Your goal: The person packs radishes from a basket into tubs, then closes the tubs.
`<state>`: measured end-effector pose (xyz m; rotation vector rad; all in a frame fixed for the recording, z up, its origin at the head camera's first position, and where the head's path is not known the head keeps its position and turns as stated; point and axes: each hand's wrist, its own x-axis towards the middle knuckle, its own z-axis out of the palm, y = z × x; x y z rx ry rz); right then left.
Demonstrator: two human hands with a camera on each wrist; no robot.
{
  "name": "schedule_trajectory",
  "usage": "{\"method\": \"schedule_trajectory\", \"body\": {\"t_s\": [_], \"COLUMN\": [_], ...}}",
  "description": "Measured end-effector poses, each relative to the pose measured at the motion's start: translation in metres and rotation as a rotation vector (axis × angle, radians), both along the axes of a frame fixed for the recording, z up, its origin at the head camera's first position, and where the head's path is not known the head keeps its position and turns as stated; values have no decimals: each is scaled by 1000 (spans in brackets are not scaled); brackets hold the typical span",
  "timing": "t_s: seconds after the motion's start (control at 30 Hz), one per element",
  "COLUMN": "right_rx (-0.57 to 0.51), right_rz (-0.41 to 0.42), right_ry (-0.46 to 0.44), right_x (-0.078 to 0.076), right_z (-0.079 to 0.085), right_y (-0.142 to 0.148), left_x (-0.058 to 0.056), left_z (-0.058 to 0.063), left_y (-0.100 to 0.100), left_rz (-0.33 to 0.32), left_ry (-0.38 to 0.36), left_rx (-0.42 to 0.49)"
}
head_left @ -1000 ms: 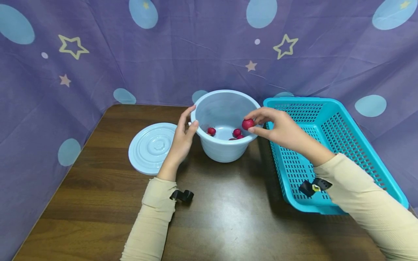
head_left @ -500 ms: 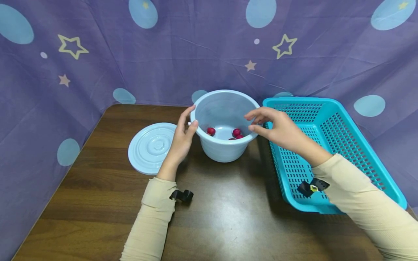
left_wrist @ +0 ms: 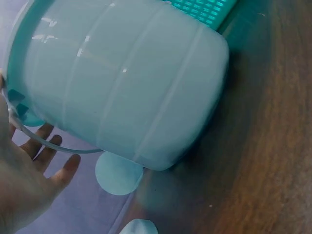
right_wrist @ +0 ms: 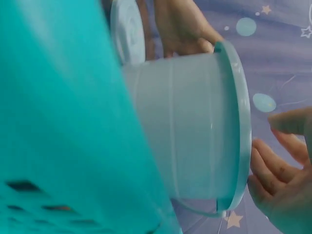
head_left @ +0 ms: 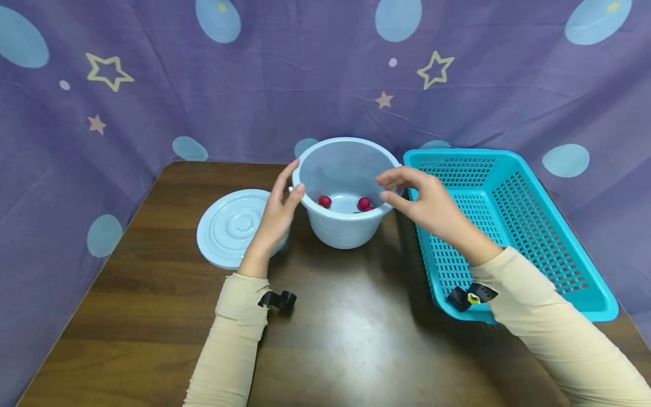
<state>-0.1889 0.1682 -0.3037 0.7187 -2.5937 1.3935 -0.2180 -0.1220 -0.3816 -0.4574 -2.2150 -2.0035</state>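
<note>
A pale blue bucket (head_left: 346, 229) stands upright on the table, its top uncovered. Several small, round, dark red things (head_left: 364, 203), like radishes or small fruit, lie at its bottom; the near wall partly hides them. My left hand (head_left: 274, 217) rests its thumb and forefinger against the left of the rim, while its other fingers (left_wrist: 68, 170) spread loosely near the bucket's handle (left_wrist: 58, 146). Over the right side of the rim, my right hand (head_left: 429, 203) hovers with thumb and fingers apart, holding nothing. The right wrist view also shows these fingers (right_wrist: 273, 168) beside the rim.
To the right stands a turquoise perforated basket (head_left: 549, 249), under my right forearm. A round pale blue lid (head_left: 224, 232) lies on the wooden table (head_left: 325, 333) left of the bucket, partly behind my left hand. A purple patterned cloth (head_left: 315, 68) hangs behind.
One second ago my right hand held a round red thing over the rim; it has let go, and the hand stays there with parted fingers. The left hand keeps its place. The view shifts slightly.
</note>
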Motion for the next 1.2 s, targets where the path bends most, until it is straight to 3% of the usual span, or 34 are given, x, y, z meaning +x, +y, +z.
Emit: {"method": "schedule_trajectory", "body": {"t_s": [0.33, 0.53, 0.83, 1.2], "right_rx": [-35, -96, -228, -320], "right_rz": [-20, 15, 135, 182], "right_ry": [3, -4, -49, -165], "right_x": [11, 35, 65, 68], "right_z": [17, 22, -2, -43], "right_y": [-11, -29, -67, -112], "left_x": [5, 11, 25, 39], "left_z": [12, 16, 21, 16], "left_y": [-9, -24, -56, -106], "left_rz": [58, 137, 160, 131], "left_ry": [-13, 23, 25, 27], "left_rx": [-118, -165, -274, -382]}}
